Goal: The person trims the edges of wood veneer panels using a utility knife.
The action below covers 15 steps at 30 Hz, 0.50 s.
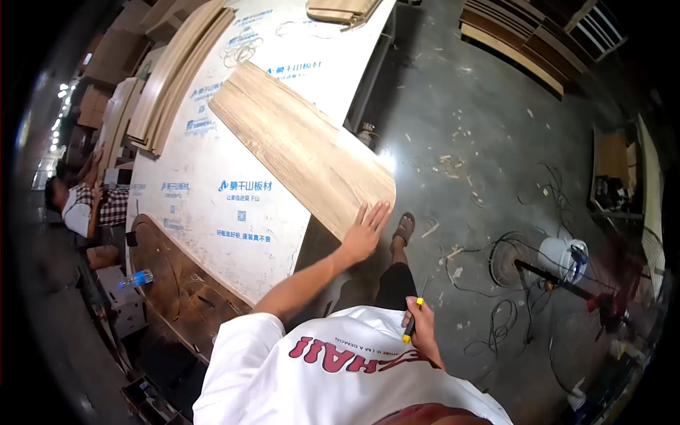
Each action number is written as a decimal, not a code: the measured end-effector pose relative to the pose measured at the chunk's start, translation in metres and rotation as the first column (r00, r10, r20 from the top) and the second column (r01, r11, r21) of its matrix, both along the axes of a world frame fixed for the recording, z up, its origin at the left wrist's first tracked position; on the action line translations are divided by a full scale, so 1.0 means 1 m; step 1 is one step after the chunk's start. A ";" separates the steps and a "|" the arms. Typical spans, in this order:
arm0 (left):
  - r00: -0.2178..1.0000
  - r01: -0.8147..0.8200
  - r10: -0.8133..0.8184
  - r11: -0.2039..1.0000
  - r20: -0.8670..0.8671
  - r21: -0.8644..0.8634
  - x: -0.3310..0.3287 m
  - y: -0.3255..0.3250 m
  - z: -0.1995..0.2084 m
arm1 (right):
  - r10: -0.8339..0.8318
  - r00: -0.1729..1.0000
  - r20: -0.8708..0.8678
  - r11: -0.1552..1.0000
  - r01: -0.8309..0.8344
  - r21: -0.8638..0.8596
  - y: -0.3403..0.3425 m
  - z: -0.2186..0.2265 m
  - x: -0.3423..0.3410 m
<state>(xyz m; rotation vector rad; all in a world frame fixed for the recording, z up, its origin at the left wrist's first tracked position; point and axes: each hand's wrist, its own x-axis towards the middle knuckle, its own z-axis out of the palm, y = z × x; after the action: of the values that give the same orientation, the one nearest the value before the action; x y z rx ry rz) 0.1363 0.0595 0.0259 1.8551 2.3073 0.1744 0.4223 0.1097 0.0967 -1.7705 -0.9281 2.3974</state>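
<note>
A long wood-grain board [304, 149] lies aslant on the white printed sheet [244, 205] that covers the workbench. Its rounded near end sticks out past the sheet's right edge. My left hand [367, 231] rests on that end with the palm down and the fingers stretched. Close to my body, my right hand [423, 327] is closed around a yellow-and-black handled tool [409, 329]. What looks like a thin shaft points up from it; the exact kind of tool is unclear.
Stacked wood panels [177, 71] line the bench's left side. Thin loops of banding [241, 53] lie beyond the board. A brown round-edged panel [163, 262] is at lower left. Cables [499, 326], a white bucket [563, 256] and a fan [595, 340] occupy the right floor. Another person [81, 205] is at far left.
</note>
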 end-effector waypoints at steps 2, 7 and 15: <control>0.997 -0.068 0.067 0.997 -0.049 -0.026 0.006 -0.001 0.000 | 0.087 0.996 -0.025 0.995 -0.086 0.050 0.034 -0.020 -0.029; 0.993 -0.100 0.095 0.992 -0.070 -0.070 0.013 0.006 0.019 | 0.064 0.968 -0.243 0.997 -0.050 0.063 0.113 -0.098 -0.125; 0.985 -0.155 0.166 0.974 0.056 -0.164 0.021 -0.013 0.052 | 0.331 0.921 -0.205 0.939 -0.300 0.168 0.129 -0.088 -0.232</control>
<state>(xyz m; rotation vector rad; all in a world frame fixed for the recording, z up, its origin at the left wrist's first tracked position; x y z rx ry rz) 0.1577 0.0463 0.0777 1.5639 2.3477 0.0716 0.1901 0.2389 0.0084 -1.3457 -1.3962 2.5772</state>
